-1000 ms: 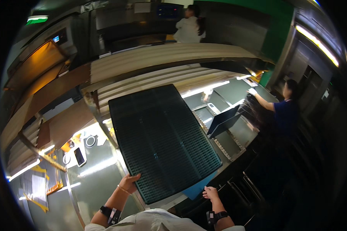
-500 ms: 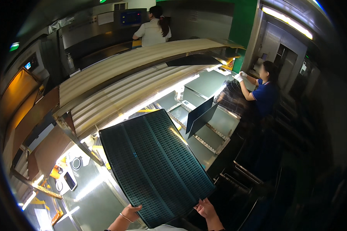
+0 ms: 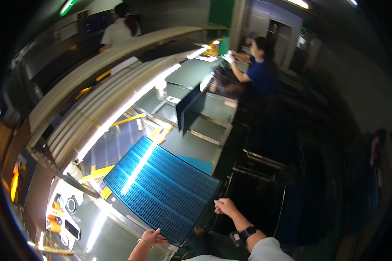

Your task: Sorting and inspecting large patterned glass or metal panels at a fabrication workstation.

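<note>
- Left hand's bare fingers (image 3: 162,239) are touching the near edge of a blue, finely patterned rectangular panel (image 3: 165,195); whether they are gripping cannot be told.
- Right hand (image 3: 225,206) is holding its fingers loosely curled just beside the panel's right edge; contact is unclear.
- The panel is slanting over a grey-green bench (image 3: 117,235).
- A flat, light-blue sheet (image 3: 198,164) is showing beyond its far edge.
- Farther out, dark upright rectangular plates (image 3: 190,108) are standing near a white-gloved co-worker in blue (image 3: 261,71).
</note>
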Demonstrator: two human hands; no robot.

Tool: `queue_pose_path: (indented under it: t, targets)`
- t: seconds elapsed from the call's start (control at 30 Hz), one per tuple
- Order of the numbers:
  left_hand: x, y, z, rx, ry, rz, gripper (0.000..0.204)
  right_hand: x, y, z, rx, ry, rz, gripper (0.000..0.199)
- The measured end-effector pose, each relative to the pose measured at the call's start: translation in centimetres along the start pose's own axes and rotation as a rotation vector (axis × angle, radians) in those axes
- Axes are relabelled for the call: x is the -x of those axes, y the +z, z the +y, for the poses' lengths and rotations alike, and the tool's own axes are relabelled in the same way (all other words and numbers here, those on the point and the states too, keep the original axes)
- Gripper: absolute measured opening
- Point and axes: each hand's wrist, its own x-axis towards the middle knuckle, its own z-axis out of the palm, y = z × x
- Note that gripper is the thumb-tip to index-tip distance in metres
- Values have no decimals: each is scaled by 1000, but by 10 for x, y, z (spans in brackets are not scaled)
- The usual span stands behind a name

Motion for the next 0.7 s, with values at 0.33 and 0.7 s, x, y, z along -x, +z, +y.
queue_pose_path:
  t: [0.33,0.7]
  targets:
    - [14,35,-74,-1014,1255,512,50,138,-78,205,43,61,237,23]
    - [30,95,-146,-1536,985,759,107,271,-297,325,189,77,1168,16]
